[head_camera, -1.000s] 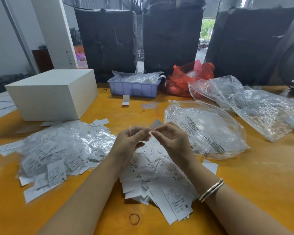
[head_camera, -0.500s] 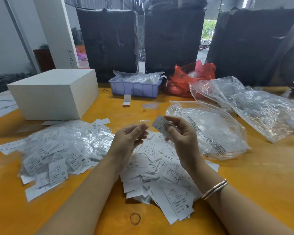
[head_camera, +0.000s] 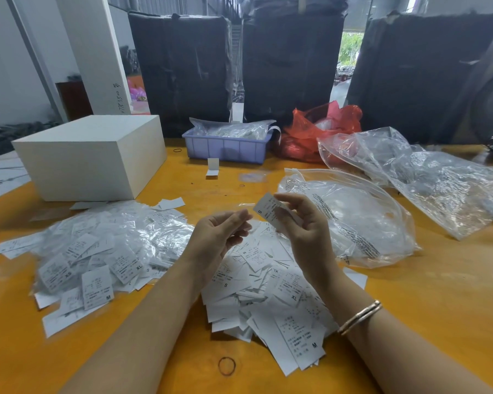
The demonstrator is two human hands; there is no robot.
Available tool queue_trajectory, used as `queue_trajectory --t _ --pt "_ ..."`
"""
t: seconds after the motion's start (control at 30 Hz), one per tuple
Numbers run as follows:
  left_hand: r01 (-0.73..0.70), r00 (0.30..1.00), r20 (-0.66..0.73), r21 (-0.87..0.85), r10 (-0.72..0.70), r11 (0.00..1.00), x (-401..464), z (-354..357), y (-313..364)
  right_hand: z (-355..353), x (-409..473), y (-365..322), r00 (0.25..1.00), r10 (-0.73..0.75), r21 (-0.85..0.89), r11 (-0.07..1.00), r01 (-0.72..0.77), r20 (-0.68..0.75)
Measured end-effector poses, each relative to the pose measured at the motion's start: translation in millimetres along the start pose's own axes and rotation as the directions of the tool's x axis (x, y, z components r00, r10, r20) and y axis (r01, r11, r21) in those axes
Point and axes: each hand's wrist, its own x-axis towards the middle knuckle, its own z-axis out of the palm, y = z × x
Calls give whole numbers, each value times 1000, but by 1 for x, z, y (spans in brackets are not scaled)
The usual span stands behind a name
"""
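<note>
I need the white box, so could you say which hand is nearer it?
Left. The left hand sits right of the white box; the right hand, pinching a label, is farther right.

Two bare forearms point(head_camera: 143, 322), one bangle.
A thin rose-gold bangle point(head_camera: 359, 317) of two stacked bands circles the right hand's point(head_camera: 305, 231) wrist.

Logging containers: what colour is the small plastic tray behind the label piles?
The tray is lavender blue, shown best in the head view.
</note>
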Motion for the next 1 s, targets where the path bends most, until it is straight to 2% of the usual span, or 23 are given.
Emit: queue_trajectory --t 0.3,0.5,0.73,1.0 --pt "17 1000 -4 51 -17 999 0 0 1 -3 -1 2 990 -66 -123 989 81 122" --pt "0 1000 -16 44 1 999 0 -1 1 -4 1 1 999 29 17 999 -29 -33" --pt "8 1000 -14 55 -7 998 1 -2 0 1 -3 -1 998 18 -26 1000 -16 54" --pt "-2 999 -45 37 4 999 0 -2 1 -2 1 -5 995 79 123 990 -71 -68"
